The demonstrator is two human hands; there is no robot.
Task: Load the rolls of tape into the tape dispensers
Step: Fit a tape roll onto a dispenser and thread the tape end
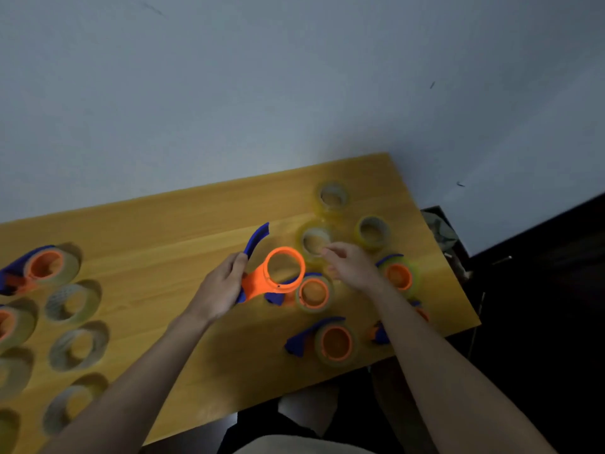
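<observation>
The left hand (pixel 226 286) grips an empty orange-and-blue tape dispenser (pixel 271 273) above the wooden table (pixel 163 231), its blue handle pointing up and away. The right hand (pixel 350 265) hovers over a clear tape roll (pixel 315 241), fingers loosely curled, holding nothing.

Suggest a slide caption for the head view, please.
Left hand holds an empty dispenser; right hand reaches for a tape roll.

Wooden table (pixel 183 221); tape rolls (pixel 72 303); loaded dispensers (pixel 334 342) on it
</observation>
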